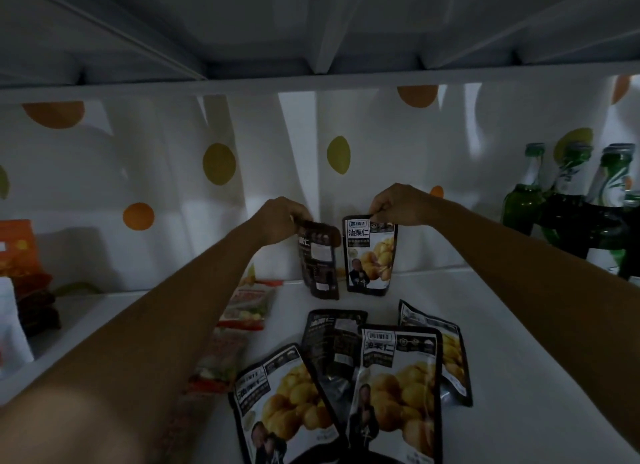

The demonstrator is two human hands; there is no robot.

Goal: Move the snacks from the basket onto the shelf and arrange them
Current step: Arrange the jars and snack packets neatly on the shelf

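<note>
Two black chestnut snack pouches stand upright at the back of the white shelf (519, 325). My left hand (282, 219) pinches the top of the left pouch (318, 259), which shows its dark back side. My right hand (398, 204) pinches the top of the right pouch (370, 255), its yellow front facing me. Several more chestnut pouches (398, 377) lie flat in a loose pile nearer to me. The basket is out of view.
Red and green flat snack packs (247, 304) lie to the left of the pile, partly under my left forearm. Green glass bottles (571, 204) stand at the right. Orange and dark packets (20, 255) sit at the far left. A dotted white curtain (173, 186) backs the shelf.
</note>
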